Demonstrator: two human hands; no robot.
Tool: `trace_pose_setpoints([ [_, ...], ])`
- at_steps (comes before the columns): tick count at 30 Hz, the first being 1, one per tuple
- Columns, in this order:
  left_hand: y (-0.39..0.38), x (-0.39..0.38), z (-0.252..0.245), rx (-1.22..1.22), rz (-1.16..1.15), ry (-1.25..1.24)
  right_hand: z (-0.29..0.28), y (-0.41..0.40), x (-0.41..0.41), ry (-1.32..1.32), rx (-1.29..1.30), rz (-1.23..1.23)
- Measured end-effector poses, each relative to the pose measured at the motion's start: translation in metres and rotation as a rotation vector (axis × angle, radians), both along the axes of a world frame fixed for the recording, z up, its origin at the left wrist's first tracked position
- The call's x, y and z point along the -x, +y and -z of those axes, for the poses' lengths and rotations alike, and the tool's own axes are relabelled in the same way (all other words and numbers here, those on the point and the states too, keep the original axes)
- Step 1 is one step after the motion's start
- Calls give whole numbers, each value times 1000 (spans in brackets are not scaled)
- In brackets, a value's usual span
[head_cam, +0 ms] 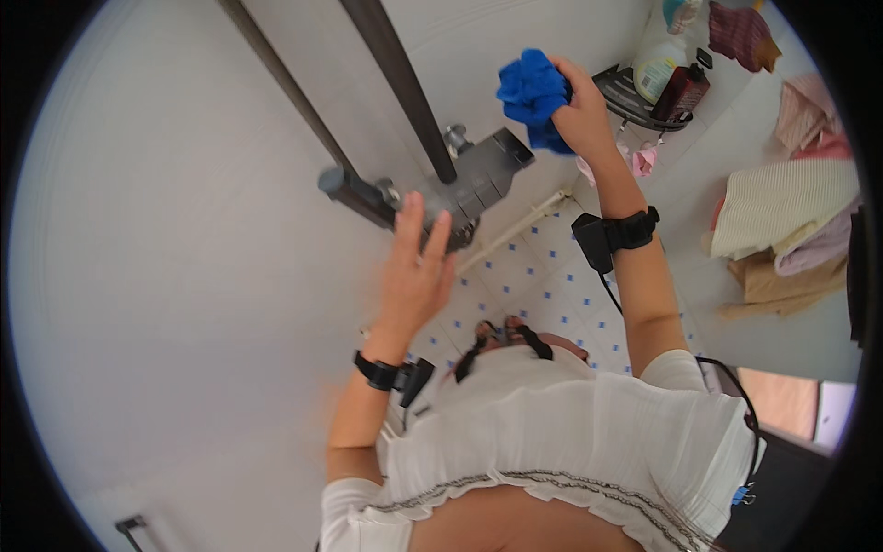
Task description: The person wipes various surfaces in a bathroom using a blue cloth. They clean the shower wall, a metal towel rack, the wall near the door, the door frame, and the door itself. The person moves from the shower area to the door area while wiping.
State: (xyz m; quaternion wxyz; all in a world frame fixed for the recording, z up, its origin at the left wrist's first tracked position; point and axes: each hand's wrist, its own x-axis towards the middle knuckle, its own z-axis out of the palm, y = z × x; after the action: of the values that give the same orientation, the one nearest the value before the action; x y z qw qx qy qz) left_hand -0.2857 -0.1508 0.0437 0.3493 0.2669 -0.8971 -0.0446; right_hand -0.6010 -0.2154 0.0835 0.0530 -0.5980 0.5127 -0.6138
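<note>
My right hand (586, 114) grips a bunched blue cloth (534, 93) in front of the pale wall, just above the right end of a grey wall-mounted shower fixture (476, 183). My left hand (417, 269) is raised with its fingers apart at the fixture's lower left side; whether the fingertips touch it cannot be told. A dark upright pipe (403, 76) rises from the fixture. Beside it, a hand shower (355, 196) hangs at the left with a hose (290, 86) running upward.
A black corner shelf (638, 103) holds a dark red pump bottle (681, 93) and a large whitish bottle (655, 69). Several garments and towels, among them a striped towel (779, 200), hang at the right. A pale pipe (514, 231) runs along the wall's foot above the blue-dotted tile floor (545, 276).
</note>
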Motion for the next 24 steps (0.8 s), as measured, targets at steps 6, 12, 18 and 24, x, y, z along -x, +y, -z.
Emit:
trace_pose_setpoints([
  [6, -13, 19, -8, -88, 71, -66, -58, -65, -57, 59, 453, 78],
  [12, -14, 23, -2, -136, 97, -101, -18, -62, -77, 550, 283, 85],
  [18, -16, 33, -15, -88, -9, -117, 29, -54, -30, 709, 189, -242],
  [24, -10, 75, -32, 46, -192, -164, 27, -63, 16, 812, 159, -380],
])
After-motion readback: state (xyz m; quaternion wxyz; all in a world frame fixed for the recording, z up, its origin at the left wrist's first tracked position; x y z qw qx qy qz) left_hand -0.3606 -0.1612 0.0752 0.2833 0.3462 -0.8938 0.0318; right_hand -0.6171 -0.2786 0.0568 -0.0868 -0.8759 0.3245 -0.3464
